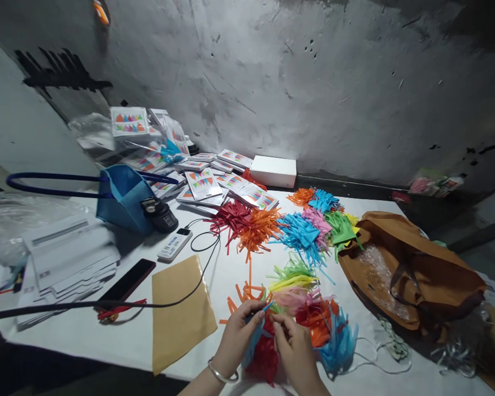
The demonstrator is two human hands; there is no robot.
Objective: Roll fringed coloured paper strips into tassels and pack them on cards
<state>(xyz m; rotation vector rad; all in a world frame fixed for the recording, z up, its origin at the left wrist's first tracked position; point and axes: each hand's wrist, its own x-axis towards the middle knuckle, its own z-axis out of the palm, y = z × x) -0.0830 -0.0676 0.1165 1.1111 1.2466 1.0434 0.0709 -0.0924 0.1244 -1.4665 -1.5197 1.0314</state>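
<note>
At the front of the white table, my left hand (241, 327) pinches a blue paper tassel (252, 344), whose blue tip sticks up between thumb and fingers. Close beside it, my right hand (291, 338) has its fingers pinched together; whatever they grip is too small to make out. A dark red tassel (264, 360) hangs below and between both hands. Just beyond lie fringed tassels: green (291, 269), pink (295, 297), red-orange (319, 322) and blue (340, 341). A thin white string (390, 369) runs off to the right.
More tassel bunches (299, 234) lie mid-table. Printed packets (204, 184) and a white box (274, 170) stand near the wall. Left are a blue bag (124, 198), a power bank (175, 245), a phone (127, 280), scissors (121, 311) and brown paper (181, 313). A brown bag (429, 264) sits right.
</note>
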